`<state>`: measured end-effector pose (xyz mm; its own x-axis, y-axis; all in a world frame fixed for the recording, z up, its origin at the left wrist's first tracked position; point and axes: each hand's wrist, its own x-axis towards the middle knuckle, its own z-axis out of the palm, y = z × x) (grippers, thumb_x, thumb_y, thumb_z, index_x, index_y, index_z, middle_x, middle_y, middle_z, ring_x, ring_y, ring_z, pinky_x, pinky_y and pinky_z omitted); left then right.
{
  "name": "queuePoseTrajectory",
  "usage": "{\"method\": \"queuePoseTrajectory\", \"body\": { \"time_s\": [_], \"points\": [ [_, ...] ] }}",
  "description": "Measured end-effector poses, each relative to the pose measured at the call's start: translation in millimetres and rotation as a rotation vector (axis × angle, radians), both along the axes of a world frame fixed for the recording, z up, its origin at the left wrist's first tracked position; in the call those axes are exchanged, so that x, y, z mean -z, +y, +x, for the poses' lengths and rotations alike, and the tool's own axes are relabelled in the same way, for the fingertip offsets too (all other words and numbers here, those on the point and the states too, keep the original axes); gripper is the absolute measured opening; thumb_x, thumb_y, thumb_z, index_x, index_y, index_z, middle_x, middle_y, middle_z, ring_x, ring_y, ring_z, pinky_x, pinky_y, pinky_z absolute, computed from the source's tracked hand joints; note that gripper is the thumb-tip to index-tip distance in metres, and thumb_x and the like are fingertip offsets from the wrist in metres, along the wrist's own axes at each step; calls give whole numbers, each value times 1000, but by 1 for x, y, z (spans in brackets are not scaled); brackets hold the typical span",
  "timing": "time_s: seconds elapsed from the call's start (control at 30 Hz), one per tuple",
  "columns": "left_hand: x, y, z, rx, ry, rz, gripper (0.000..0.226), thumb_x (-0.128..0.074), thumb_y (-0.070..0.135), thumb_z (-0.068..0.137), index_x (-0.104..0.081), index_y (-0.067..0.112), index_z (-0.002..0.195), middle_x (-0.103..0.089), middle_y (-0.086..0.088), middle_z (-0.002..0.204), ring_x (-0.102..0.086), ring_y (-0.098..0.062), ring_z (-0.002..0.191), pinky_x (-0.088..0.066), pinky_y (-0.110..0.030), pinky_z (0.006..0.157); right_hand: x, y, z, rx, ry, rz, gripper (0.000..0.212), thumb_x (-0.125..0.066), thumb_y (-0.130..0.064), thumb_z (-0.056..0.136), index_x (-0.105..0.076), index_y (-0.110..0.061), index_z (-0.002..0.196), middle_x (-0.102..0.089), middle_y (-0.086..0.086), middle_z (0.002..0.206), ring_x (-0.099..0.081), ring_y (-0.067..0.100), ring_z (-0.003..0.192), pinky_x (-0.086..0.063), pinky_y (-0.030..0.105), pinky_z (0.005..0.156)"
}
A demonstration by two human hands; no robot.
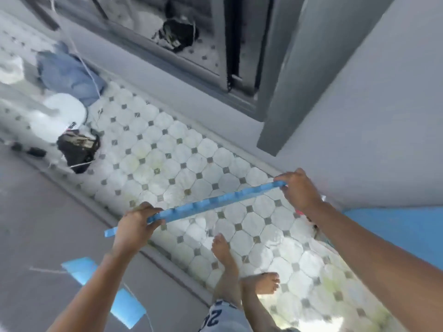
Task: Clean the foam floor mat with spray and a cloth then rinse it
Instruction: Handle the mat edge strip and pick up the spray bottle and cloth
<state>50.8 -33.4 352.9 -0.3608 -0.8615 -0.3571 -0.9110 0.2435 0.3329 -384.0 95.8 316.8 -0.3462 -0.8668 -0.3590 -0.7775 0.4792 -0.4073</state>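
A blue foam floor mat (215,202) hangs in the air above the tiled floor, seen edge-on as a thin strip with notched teeth. My left hand (134,227) grips its left end and my right hand (299,189) grips its right end. No spray bottle or cloth can be told apart in this blurred view.
White tiles with grey diamonds (167,152) run between a grey wall and sliding door frame (239,75) and a grey concrete strip at the left. Blue mat pieces (127,307) lie at lower left, another (398,228) at right. A black bag (78,149), white bucket (60,116) and blue cloth heap (69,75) sit far left. My bare feet (239,267) stand below the mat.
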Motion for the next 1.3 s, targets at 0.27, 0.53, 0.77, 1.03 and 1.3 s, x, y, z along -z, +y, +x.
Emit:
{"method": "queuePoseTrajectory", "body": {
  "time_s": [0.27, 0.53, 0.77, 1.03, 1.3],
  "points": [
    [83, 2, 65, -257, 41, 157, 27, -82, 29, 85, -80, 26, 112, -73, 9, 105, -73, -27, 91, -45, -34, 71, 56, -157, 40, -325, 77, 224, 39, -58, 2, 81, -72, -32, 94, -67, 2, 89, -52, 28, 104, -50, 39, 87],
    [176, -32, 70, -343, 98, 208, 23, -83, 31, 84, -76, 14, 97, -55, 11, 84, -56, -25, 74, -31, -30, 66, 138, -255, 60, -362, 170, 295, 41, -54, -6, 86, -66, -42, 103, -49, 11, 116, -59, 36, 98, -51, 40, 89],
    [240, -95, 87, -389, -2, 147, 32, -78, 30, 90, -67, 4, 105, -66, -11, 94, -66, -39, 91, -40, -40, 74, 201, -341, 103, -557, 215, 82, 46, -51, 11, 78, -61, -12, 117, -55, 16, 118, -39, 37, 122, -44, 45, 90],
    [292, -127, 102, -471, -326, 187, 59, -68, 34, 95, -46, 9, 143, -52, -22, 138, -45, -42, 131, -26, -59, 117, 245, -375, 159, -601, 129, 57, 82, -62, 6, 78, -32, -15, 151, -22, 6, 162, -23, 34, 144, -45, 49, 102],
    [294, -135, 75, -456, -371, 199, 72, -64, 41, 95, -36, 9, 154, -38, -20, 156, -30, -37, 148, -15, -62, 122, 267, -295, 162, -533, -53, 159, 75, -46, 9, 85, -34, -17, 154, -19, 9, 165, -19, 31, 149, -30, 44, 118]
  ]
}}
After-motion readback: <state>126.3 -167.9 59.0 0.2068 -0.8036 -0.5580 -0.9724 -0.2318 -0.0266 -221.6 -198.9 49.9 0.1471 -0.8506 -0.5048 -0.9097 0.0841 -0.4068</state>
